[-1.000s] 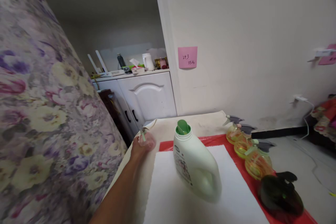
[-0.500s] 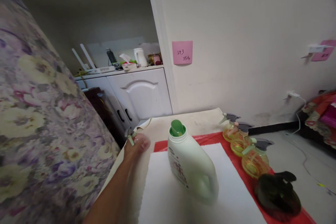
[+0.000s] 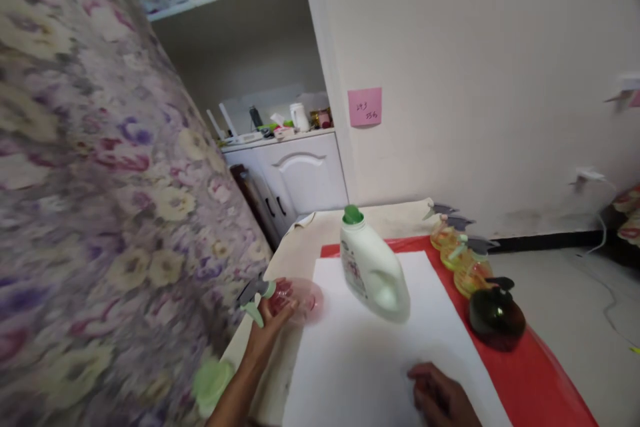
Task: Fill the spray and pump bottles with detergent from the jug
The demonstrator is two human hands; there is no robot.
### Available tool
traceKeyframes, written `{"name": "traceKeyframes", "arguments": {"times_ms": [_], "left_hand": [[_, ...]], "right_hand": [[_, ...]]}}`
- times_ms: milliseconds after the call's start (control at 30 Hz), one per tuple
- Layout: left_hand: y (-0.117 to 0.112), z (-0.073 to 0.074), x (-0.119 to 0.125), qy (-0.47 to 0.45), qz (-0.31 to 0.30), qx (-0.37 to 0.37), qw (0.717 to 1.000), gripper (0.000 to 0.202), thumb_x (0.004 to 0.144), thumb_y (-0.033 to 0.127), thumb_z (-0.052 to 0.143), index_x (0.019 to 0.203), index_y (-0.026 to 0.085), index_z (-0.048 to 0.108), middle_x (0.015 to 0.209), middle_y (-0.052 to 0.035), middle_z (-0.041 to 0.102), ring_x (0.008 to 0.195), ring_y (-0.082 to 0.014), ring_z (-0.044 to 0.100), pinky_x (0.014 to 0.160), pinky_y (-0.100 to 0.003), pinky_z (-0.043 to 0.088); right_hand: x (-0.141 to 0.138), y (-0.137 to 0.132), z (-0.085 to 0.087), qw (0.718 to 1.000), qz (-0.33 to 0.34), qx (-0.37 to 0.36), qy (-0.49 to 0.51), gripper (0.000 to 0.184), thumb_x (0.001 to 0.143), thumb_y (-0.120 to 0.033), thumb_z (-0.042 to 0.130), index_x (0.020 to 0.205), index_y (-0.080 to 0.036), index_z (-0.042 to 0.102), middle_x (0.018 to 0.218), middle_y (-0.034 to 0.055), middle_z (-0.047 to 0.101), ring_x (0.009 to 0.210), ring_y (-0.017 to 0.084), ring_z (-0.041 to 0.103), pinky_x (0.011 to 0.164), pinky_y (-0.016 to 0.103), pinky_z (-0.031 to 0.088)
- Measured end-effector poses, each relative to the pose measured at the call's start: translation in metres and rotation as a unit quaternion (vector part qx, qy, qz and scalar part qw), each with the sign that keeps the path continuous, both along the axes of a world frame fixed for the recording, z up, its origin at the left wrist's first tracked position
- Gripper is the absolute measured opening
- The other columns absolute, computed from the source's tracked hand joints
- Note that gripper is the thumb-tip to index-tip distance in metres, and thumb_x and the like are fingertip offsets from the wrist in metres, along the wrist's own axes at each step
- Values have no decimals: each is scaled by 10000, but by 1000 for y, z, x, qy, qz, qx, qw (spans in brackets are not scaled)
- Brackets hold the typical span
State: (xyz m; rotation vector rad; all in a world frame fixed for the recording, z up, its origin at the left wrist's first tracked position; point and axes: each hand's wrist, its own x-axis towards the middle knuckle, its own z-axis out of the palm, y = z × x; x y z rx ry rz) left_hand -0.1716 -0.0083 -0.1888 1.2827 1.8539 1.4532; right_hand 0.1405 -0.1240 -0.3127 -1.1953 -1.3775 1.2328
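My left hand (image 3: 274, 322) is closed around a clear pink spray bottle (image 3: 300, 300), which lies tipped over, its grey and light green trigger head (image 3: 259, 293) pointing left. Standing on the white sheet (image 3: 350, 360) is a pale green detergent jug (image 3: 373, 270) with a green spout in its uncapped neck. My right hand (image 3: 440, 395) has come in over the sheet's lower right, fingers loosely bent and apart, holding nothing I can see. Beside my left forearm is a light green cup-like thing (image 3: 213, 383), blurred.
Several yellowish spray bottles (image 3: 470, 275) and a dark green round bottle (image 3: 497, 317) line the right side on a red covering (image 3: 545, 373). A floral curtain (image 3: 125, 213) hangs close on the left. White cabinets (image 3: 310, 177) and a wall with a pink note (image 3: 365, 107) stand behind.
My left hand has brought the pink spray bottle nearer, to the white sheet's left edge. My right hand has entered at the bottom. The view has shifted, and the light green thing now shows.
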Motion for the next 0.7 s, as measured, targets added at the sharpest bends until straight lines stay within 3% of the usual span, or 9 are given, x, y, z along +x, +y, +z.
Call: {"name": "traceKeyframes", "arguments": {"times_ms": [100, 167, 267, 333, 433, 567, 700], "left_hand": [[-70, 9, -2, -54, -90, 32, 994, 701, 647, 462, 761, 1258, 211, 526, 1253, -109, 650, 1151, -290, 619, 974, -402, 502], [-111, 20, -9, -74, -102, 53, 991, 698, 656, 455, 768, 1261, 211, 520, 1264, -122, 638, 1166, -301, 605, 1002, -436, 473], [-164, 37, -24, -68, -43, 70, 994, 704, 625, 493, 781, 1233, 226, 547, 1217, -123, 658, 1140, -327, 614, 987, -476, 473], [-196, 46, -34, -66, -2, 78, 995, 719, 596, 498, 801, 1220, 239, 554, 1199, -113, 671, 1128, -344, 615, 977, -486, 481], [-241, 54, -45, -68, 60, 98, 991, 762, 572, 508, 806, 1234, 238, 542, 1174, -102, 679, 1098, -348, 626, 968, -487, 493], [-286, 55, -54, -42, 100, 79, 991, 750, 650, 493, 760, 1304, 234, 502, 1192, -78, 658, 1132, -313, 606, 1030, -453, 455], [-300, 50, -63, -50, 131, 88, 986, 785, 612, 519, 769, 1294, 223, 515, 1175, -65, 666, 1131, -311, 598, 1064, -460, 418]], "right_hand": [[-1, -17, 1, 997, 3, 72, -34, 279, 891, -443, 518, 1004, -205, 612, 690, -1, 607, 606, 158, 566, 560, 271, 441], [-10, -36, 4, 989, 61, 126, -55, 212, 917, -353, 461, 970, -207, 605, 718, 7, 601, 637, 161, 561, 600, 279, 442], [-37, -69, 2, 962, 192, 171, -91, 181, 876, -196, 435, 830, -204, 610, 757, 19, 613, 712, 168, 576, 664, 283, 436], [-59, -90, -3, 946, 262, 156, -107, 199, 804, -115, 437, 774, -194, 617, 770, 22, 628, 736, 167, 589, 679, 273, 436], [-89, -110, -14, 938, 299, 132, -114, 240, 748, -60, 435, 762, -190, 636, 766, 12, 654, 747, 155, 609, 707, 255, 449], [-119, -117, -21, 936, 310, 103, -132, 305, 717, -96, 526, 976, -197, 651, 859, 12, 678, 793, 158, 611, 736, 255, 448], [-142, -119, -25, 930, 323, 64, -161, 351, 603, -155, 676, 952, -181, 665, 837, 14, 676, 734, 168, 591, 652, 249, 421]]}}
